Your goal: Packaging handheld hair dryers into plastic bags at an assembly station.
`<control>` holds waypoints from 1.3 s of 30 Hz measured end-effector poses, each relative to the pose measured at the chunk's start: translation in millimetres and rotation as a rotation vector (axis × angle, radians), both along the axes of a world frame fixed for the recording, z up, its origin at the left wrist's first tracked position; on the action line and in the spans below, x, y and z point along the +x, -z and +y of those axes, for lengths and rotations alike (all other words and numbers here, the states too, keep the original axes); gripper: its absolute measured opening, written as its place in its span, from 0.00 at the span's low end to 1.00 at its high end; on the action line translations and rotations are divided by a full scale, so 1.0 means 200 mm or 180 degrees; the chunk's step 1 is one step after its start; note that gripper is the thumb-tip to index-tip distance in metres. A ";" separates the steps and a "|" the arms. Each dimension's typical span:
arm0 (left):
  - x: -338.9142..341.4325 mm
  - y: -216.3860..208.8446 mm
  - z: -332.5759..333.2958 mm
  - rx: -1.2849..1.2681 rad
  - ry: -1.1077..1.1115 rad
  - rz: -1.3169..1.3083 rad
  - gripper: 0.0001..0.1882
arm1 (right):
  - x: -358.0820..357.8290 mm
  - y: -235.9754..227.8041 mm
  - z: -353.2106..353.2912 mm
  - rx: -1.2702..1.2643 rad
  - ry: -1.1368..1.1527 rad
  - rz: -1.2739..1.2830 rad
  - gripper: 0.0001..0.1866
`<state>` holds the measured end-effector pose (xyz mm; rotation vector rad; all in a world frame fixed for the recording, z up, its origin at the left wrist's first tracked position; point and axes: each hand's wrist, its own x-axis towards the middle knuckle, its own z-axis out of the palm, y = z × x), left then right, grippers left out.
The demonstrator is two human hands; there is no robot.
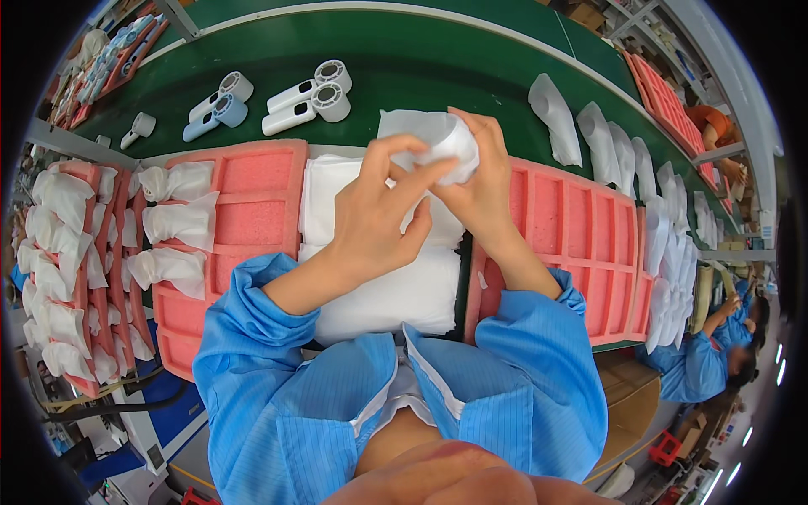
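Above the stack of thin white sleeves point(383, 290), both hands are raised together around a white wrapped bundle point(457, 153). Its round end faces right, while a loose, see-through flap sticks out to the left. My right hand point(488, 185) is wrapped round the bundle's right side. From the left, my left hand point(370, 215) reaches onto the flap and front with bent fingers, its thumb held apart below. Whatever lies inside the wrapping is hidden. Beyond my hands, white handheld fans point(290, 118) and a light blue handheld fan point(217, 119) lie unwrapped on the green belt point(370, 50).
A pink foam tray point(261, 177) at the left holds several wrapped pieces point(179, 223); more filled trays point(88, 278) stand beyond. Another pink tray point(581, 240) lies right. Wrapped pieces point(555, 122) line the belt's right side. A co-worker point(703, 362) in blue sits far right.
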<state>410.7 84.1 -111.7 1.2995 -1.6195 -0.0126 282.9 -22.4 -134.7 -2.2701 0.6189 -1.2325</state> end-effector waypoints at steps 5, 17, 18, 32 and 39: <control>0.08 -0.01 -0.07 0.0552 0.0101 0.0211 0.27 | 0.03 0.01 0.11 0.1322 -0.0540 -0.0498 0.39; 0.23 -0.02 -0.07 0.0198 0.0736 0.1707 0.24 | -0.01 0.06 -0.04 0.0599 -0.0758 0.0473 0.27; 0.23 0.00 -0.07 0.0218 0.0261 0.1554 0.25 | 0.00 0.06 -0.04 0.0421 -0.0298 0.0481 0.25; 0.15 0.05 -0.06 -0.0423 -0.0587 0.0219 0.07 | 0.00 0.05 0.03 0.0593 0.0066 0.0697 0.20; 0.39 0.22 -0.22 0.0295 -0.0796 0.1790 0.07 | -0.10 0.00 -0.09 0.2770 -0.1515 0.0969 0.20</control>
